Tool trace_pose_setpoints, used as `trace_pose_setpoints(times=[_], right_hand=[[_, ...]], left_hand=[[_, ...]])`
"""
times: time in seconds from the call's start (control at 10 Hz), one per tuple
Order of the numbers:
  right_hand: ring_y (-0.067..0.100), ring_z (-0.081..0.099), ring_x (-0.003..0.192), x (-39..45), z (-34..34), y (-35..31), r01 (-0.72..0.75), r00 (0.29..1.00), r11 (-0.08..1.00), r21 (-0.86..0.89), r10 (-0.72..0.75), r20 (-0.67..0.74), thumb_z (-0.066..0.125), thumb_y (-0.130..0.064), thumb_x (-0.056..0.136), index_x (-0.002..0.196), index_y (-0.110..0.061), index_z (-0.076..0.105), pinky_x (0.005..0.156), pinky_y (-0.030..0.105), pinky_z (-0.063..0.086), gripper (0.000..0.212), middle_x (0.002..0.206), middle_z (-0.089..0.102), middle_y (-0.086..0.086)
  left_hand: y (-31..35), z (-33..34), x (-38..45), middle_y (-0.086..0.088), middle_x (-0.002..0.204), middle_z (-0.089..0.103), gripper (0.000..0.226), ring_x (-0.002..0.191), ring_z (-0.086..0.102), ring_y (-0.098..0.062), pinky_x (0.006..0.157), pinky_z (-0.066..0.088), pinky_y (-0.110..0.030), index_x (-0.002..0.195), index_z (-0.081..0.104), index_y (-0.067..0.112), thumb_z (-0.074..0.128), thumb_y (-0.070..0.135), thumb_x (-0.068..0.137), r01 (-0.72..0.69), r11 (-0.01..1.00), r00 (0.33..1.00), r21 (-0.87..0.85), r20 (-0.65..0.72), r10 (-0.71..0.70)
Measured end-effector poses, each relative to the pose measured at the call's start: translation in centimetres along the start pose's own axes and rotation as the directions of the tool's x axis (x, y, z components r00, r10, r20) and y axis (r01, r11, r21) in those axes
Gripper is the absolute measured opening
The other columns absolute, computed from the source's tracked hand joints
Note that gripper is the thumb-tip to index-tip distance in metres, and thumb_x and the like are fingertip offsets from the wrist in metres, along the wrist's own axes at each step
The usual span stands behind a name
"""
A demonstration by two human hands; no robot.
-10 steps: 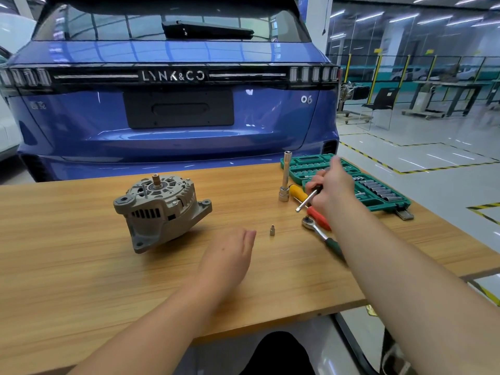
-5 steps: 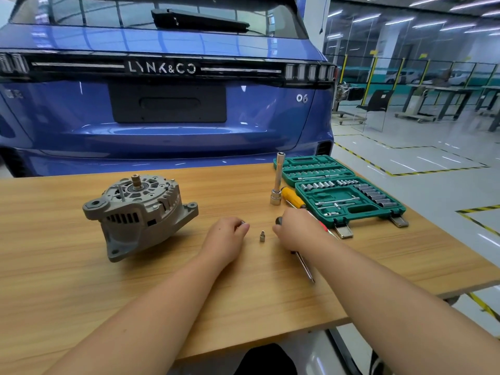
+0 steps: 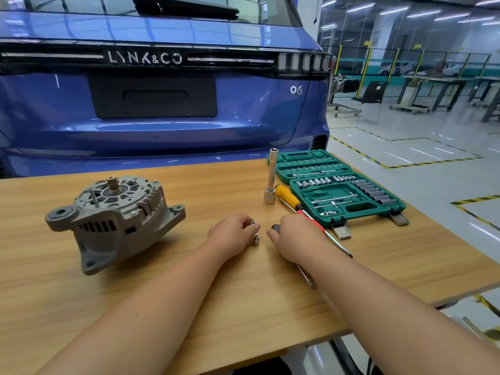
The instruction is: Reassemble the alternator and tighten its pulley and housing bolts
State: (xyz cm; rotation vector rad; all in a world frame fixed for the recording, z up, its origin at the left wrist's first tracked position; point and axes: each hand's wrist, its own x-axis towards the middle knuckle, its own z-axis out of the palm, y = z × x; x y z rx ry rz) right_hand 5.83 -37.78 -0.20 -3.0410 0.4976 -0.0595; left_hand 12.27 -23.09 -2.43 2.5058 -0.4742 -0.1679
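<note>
A: The hands are being held low over the table [image 3: 81, 307], close together. A small socket [image 3: 253, 223] is being pinched in the fingertips of the left hand [image 3: 233, 234]. A thin driver [image 3: 305, 272] is being gripped by the curled right hand [image 3: 293, 240], its dark end showing just past the fingers.

B: How far is the work being judged?

A: Early. The alternator [image 3: 113, 221] is lying well left of the hands, untouched. No pulley is being seen on the shaft [image 3: 113, 183], so fitting and tightening are being left to do. A second socket [image 3: 256, 240] is standing between the hands.

B: And its lie?

A: It is being left tilted, the shaft axis pointing up and slightly away, the mounting ear [image 3: 61, 213] reaching left.
</note>
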Motion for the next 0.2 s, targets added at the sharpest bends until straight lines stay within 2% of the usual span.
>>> trace_pose_setpoints(times=[0.1,0.2], right_hand=[[0.018,0.057,0.083,-1.3,-1.2,0.9,0.06,0.994,0.99,0.125,-0.048,-0.102,0.046,-0.05,0.1,0.105,-0.018,0.062,0.065,0.033,0.048,0.036,0.097,0.062,0.001],[0.004,0.057,0.082,-4.1,-3.2,3.4,0.074,0.979,0.866,0.494,0.03,-0.199,0.052,-0.042,0.101,0.103,-0.025,0.065,0.062,0.025,0.043,0.022,0.089,0.061,-0.014]], left_hand=[[-1.1,-1.3,-1.8,0.001,0.129,0.067,0.044,0.122,0.06,-0.02,0.108,0.045,-0.04,0.137,0.064,0.022,0.058,0.048,0.102,-0.015,0.997,1.0,-0.081,0.022,0.016],[-2.8,-1.9,-4.7,0.003,0.133,0.064,0.045,0.122,0.058,-0.015,0.103,0.046,-0.031,0.143,0.059,0.023,0.055,0.046,0.104,-0.01,0.981,0.999,-0.193,-0.033,0.003]])
